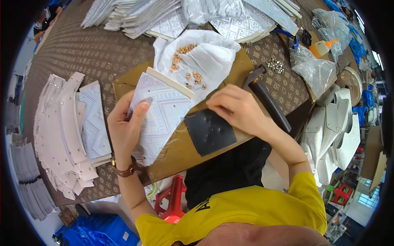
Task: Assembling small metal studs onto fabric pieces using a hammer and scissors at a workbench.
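My left hand (124,125) holds a silvery-white patterned panel (159,125) with a cream strip along its top edge, thumb on its face. Small dark holes or dots show near that strip. Close to the panel's right corner, my right hand (234,108) has its fingertips pinched together; whatever is between them is hidden. Gold-coloured studs (176,61) lie scattered on a crumpled white sheet (221,51) beyond both hands. Below my right hand rests a dented black square pad (210,133) on a brown board (164,170).
A hammer-like tool with a thick dark handle (270,104) lies right of my right hand, near a heap of silver studs (275,66). Studded pale strips (57,131) stack at left. Patterned panels (139,18) pile at the back. An orange-tipped bottle (321,48) stands far right.
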The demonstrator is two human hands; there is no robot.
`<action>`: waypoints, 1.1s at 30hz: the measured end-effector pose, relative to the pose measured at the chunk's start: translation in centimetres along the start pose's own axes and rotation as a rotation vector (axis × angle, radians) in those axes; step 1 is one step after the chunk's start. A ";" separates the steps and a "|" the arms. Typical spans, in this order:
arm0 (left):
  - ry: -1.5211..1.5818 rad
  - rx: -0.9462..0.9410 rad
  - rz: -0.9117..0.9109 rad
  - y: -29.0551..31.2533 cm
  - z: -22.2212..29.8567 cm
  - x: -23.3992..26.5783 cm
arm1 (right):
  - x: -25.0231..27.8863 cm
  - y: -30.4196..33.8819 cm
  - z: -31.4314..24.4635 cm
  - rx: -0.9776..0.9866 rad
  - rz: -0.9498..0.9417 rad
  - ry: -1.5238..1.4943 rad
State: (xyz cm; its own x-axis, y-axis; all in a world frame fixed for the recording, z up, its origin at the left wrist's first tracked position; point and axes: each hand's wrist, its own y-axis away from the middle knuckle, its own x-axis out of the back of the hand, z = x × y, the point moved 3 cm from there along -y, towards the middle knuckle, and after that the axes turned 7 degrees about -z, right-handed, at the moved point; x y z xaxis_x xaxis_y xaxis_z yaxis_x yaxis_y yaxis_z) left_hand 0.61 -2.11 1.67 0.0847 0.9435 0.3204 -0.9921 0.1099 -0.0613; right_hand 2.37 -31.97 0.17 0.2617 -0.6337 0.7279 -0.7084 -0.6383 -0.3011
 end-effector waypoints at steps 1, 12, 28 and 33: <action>0.011 0.007 -0.004 -0.2 0.0 -0.4 | 0.0 0.9 -0.2 -0.010 -0.009 0.002; -0.153 -0.294 -0.178 -0.1 -1.0 -3.4 | 0.0 5.5 -1.6 -0.103 0.147 -0.115; -0.480 -0.474 -0.492 1.1 1.0 -9.1 | -1.2 6.8 -1.2 -0.438 0.014 -0.382; -0.480 -0.487 -0.475 1.1 0.8 -9.2 | -1.3 6.6 -1.2 -0.466 0.005 -0.404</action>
State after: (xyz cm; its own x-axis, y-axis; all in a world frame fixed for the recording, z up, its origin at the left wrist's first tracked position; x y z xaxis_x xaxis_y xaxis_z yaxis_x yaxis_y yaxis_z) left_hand -1.35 -10.92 -0.53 0.3254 0.5389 0.7770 -0.7002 0.6895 -0.1850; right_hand -3.44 -34.81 -2.00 0.4204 -0.8100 0.4089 -0.8985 -0.4344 0.0634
